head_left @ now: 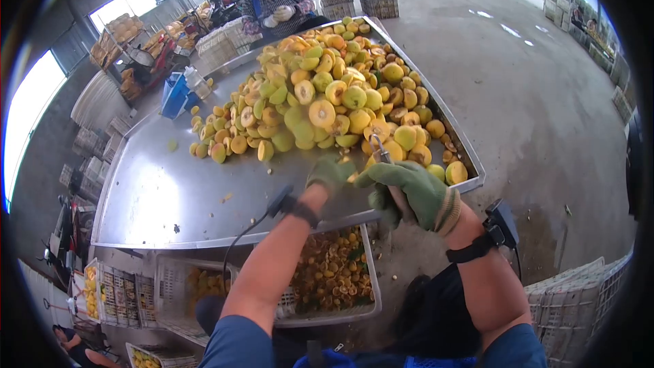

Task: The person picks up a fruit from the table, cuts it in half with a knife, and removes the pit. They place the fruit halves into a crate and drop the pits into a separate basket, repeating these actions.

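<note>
Right hand [415, 194] (green glove) has its grip clamped on a metal tool [381, 148], tip up, at the near edge of the bench [157, 191]. Left hand [330, 174] touches the near side of the fruit pile [327, 88]; whether its grip is together or apart cannot be told. Scrap crate [334, 272] sits below the bench edge.

Hidden: tool [383, 152] handle in right hand [409, 194]; crate [372, 287] half under table [170, 191].
</note>
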The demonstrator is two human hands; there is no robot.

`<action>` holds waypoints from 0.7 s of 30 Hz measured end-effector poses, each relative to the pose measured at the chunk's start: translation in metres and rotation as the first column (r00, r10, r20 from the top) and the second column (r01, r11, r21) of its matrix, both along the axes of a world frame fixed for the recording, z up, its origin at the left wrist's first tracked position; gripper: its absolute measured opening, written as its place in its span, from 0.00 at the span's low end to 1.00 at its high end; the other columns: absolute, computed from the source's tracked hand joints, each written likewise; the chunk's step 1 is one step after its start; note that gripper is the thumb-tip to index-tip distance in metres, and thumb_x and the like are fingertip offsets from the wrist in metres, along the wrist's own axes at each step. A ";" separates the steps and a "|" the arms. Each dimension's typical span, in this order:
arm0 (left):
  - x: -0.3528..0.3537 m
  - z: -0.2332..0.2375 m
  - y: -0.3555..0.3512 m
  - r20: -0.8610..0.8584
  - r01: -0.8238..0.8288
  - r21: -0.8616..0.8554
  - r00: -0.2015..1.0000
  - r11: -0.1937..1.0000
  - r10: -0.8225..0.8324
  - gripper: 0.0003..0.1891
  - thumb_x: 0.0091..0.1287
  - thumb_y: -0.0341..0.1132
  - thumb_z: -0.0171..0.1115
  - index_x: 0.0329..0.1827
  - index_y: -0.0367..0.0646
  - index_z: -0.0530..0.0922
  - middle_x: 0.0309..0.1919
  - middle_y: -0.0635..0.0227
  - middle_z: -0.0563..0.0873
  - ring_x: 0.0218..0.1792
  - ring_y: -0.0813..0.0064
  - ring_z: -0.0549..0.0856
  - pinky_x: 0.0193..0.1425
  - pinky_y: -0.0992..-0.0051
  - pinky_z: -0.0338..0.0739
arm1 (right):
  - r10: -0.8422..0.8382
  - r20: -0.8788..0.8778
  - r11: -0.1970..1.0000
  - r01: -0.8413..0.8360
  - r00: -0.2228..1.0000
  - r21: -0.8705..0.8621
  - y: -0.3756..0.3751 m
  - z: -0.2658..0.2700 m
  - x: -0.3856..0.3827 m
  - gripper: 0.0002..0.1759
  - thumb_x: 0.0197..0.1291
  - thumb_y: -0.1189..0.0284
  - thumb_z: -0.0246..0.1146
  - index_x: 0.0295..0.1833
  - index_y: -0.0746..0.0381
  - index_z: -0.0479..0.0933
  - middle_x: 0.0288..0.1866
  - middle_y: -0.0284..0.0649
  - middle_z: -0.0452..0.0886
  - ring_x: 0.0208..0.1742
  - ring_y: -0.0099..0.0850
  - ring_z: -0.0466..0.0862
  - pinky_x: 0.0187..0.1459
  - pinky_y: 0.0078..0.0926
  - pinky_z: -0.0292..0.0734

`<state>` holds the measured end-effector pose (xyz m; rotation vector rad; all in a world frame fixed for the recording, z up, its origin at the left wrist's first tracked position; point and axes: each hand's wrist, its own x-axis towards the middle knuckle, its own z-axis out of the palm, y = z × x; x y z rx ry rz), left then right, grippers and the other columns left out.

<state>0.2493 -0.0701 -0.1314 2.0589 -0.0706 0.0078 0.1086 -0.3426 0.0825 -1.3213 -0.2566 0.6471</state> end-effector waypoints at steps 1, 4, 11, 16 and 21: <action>-0.014 0.007 0.013 0.119 0.132 -0.034 0.985 0.991 -0.128 0.21 0.72 0.44 0.64 0.58 0.35 0.82 0.45 0.57 0.91 0.39 0.68 0.89 0.40 0.72 0.83 | 0.089 -0.088 0.991 -0.078 0.992 0.111 0.003 -0.001 0.000 0.28 0.77 0.53 0.52 0.62 0.65 0.82 0.40 0.40 0.87 0.31 0.28 0.86 0.35 0.25 0.84; -0.104 0.112 0.028 -0.108 0.045 -0.361 0.990 0.931 -0.090 0.16 0.76 0.42 0.62 0.56 0.39 0.83 0.41 0.65 0.90 0.30 0.78 0.86 0.29 0.80 0.78 | 0.226 -0.220 0.928 -0.141 0.949 0.346 0.024 -0.005 -0.002 0.31 0.77 0.51 0.52 0.70 0.64 0.77 0.49 0.43 0.87 0.45 0.32 0.89 0.48 0.32 0.86; -0.220 0.160 0.075 -0.338 -0.339 -0.776 0.935 0.532 0.102 0.18 0.77 0.44 0.62 0.63 0.45 0.79 0.45 0.61 0.89 0.31 0.71 0.89 0.24 0.80 0.79 | 0.257 0.053 0.963 -0.251 0.965 -0.102 0.090 -0.021 -0.025 0.27 0.78 0.59 0.58 0.74 0.62 0.72 0.52 0.40 0.86 0.47 0.26 0.88 0.46 0.26 0.86; -0.238 0.137 0.097 -0.309 -0.318 -0.846 0.946 0.428 0.092 0.21 0.79 0.48 0.57 0.65 0.42 0.77 0.50 0.58 0.88 0.36 0.65 0.90 0.30 0.77 0.85 | 0.290 0.049 0.936 -0.273 0.956 -0.223 0.135 -0.034 -0.046 0.23 0.77 0.55 0.59 0.58 0.66 0.79 0.34 0.35 0.84 0.27 0.20 0.83 0.27 0.21 0.77; -0.255 0.124 0.113 -0.128 -0.207 -0.691 0.978 0.693 0.164 0.26 0.83 0.52 0.48 0.68 0.39 0.76 0.51 0.61 0.88 0.41 0.70 0.90 0.33 0.76 0.86 | 0.386 0.045 0.854 -0.339 0.921 -0.395 0.159 -0.033 -0.053 0.21 0.77 0.55 0.59 0.49 0.65 0.79 0.29 0.33 0.81 0.24 0.20 0.80 0.26 0.23 0.74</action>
